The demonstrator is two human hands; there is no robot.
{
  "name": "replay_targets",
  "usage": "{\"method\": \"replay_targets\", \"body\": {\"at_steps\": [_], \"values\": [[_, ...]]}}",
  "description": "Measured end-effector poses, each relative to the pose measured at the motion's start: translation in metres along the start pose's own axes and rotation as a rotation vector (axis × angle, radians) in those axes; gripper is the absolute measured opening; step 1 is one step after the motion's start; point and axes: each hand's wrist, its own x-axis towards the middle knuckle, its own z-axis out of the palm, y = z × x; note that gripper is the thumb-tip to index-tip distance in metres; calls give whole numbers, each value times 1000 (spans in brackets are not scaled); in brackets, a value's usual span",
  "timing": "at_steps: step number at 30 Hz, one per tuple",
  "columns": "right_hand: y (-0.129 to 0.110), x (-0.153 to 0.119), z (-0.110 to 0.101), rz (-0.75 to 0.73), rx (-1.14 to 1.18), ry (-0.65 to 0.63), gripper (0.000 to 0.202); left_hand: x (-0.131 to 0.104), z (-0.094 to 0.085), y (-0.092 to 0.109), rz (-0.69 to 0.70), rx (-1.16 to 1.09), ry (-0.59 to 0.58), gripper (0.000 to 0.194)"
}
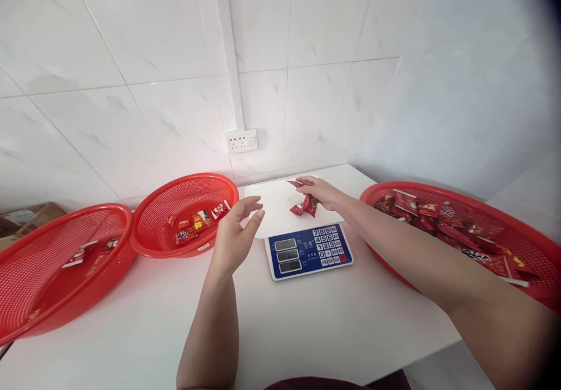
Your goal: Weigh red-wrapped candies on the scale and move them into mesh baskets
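A digital weighing scale [310, 252] with a blue keypad panel and a white weighing plate [267, 203] stands in front of me. Over the plate, my right hand [321, 192] has its fingers closed on a small red snack packet [295, 184]. More red packet [304, 207] shows just below those fingers; whether it rests on the plate or hangs from the hand, I cannot tell. My left hand [236, 235] is held up at the plate's left side, thumb and fingers apart, with nothing in it. The scale's display digits are too small to read.
At the right, a red plastic basket [372, 194] holds many red packets [456, 226]. Two more red baskets, one nearer [109, 273] and one farther [149, 214], stand at left with several packets. Cardboard [44, 217] lies far left. The tiled wall has a socket [242, 141].
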Motion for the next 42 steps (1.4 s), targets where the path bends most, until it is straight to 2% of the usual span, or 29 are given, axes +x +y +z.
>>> {"method": "replay_targets", "body": {"at_steps": [7, 22, 30, 38, 42], "values": [[-5, -5, -10, -3, -53, 19, 51, -1, 1, 4, -10, 29, -29, 34], [-8, -9, -25, 0, -160, 73, 41, -2, 2, 4, -33, 59, -71, 36], [1, -5, -32, -1, -210, 127, 46, -1, 2, 4, -40, 87, -85, 36], [2, -17, -38, -29, -276, 35, 57, -2, 3, 3, -38, 92, -89, 38], [-1, -23, -51, -56, -333, 73, 55, -2, 3, 3, -26, 96, -80, 38]]}}
